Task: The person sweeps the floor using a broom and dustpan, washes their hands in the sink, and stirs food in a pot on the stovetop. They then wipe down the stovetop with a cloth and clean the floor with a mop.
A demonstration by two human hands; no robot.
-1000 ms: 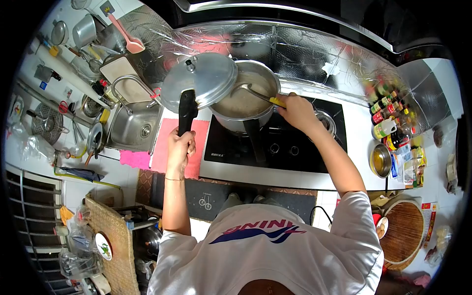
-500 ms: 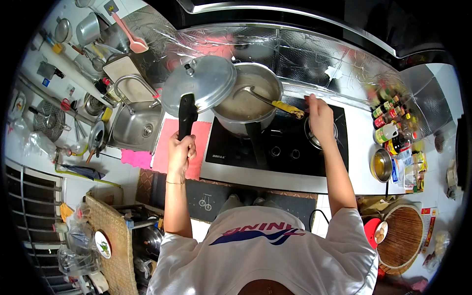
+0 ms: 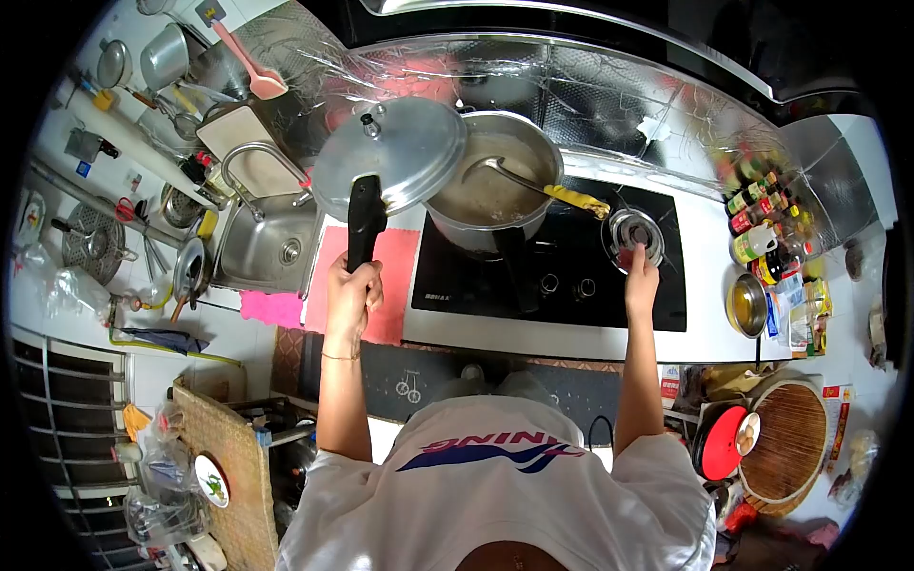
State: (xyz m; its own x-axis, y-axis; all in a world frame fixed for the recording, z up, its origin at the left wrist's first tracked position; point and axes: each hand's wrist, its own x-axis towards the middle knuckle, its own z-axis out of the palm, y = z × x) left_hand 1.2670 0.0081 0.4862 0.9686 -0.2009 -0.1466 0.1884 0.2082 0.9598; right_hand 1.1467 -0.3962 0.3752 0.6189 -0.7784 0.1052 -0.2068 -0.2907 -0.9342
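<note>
My left hand is closed around the black handle of a pressure cooker lid, holding it up at the left side of the pot. The open pressure cooker stands on the left side of the black stove and holds a cloudy, pale brown liquid. A ladle rests in it, its yellow handle leaning over the right rim. Over the front of the right burner is my right hand, fingers together. Something small and dark red shows by its fingertips, too unclear to name.
A steel sink lies left, with a pink mat beside it. Several bottles and a metal bowl stand on the right counter. Foil-covered panels line the back wall.
My right hand has moved down and slightly right, from beside the ladle's handle end to the front of the right burner. The left hand still holds the lid. The view has shifted slightly.
</note>
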